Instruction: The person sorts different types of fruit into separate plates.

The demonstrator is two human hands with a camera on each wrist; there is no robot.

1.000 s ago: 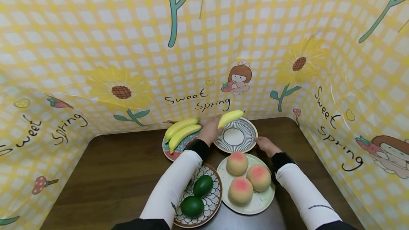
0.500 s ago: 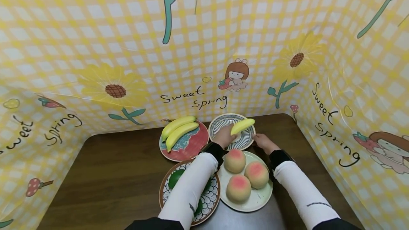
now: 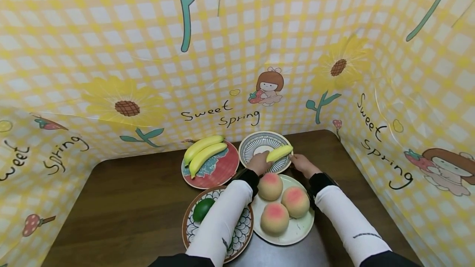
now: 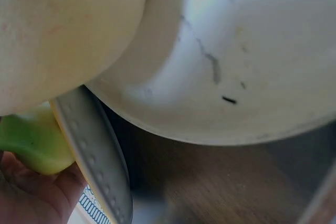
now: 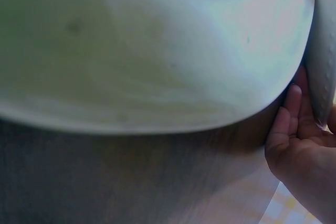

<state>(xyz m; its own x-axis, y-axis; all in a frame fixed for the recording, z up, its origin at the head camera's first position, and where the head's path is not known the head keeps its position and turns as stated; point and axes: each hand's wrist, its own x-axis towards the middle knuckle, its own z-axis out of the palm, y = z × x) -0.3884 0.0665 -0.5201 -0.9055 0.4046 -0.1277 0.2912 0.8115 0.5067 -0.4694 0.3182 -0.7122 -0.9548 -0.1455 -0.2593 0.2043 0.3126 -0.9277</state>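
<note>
Over a round white plate with dark radiating stripes (image 3: 246, 143), I have the left hand (image 3: 259, 162) gripping a curved yellow banana (image 3: 280, 153) by one end, its free tip pointing toward the right hand (image 3: 305, 165). The right hand pinches the rim of that striped plate; I cannot tell whether the held banana touches it. To the left of the left hand, I see two curved yellow bananas (image 3: 207, 158) on a round red plate with a blue-green patch (image 3: 229, 166). Nearer the person than both hands, a round pale-green plate (image 3: 297, 234) carries three round cream-coloured peaches with pink tops (image 3: 274, 218). Below the left hand, a white sleeve (image 3: 222, 221) covers part of a round, brown-rimmed, petal-patterned plate (image 3: 243, 226), where I make out a dark-green oval fruit (image 3: 203, 210). A dark brown wooden desk (image 3: 137, 205) lies beneath, and a yellow-checked cloth (image 3: 297, 32) hangs beyond the hands.
</note>
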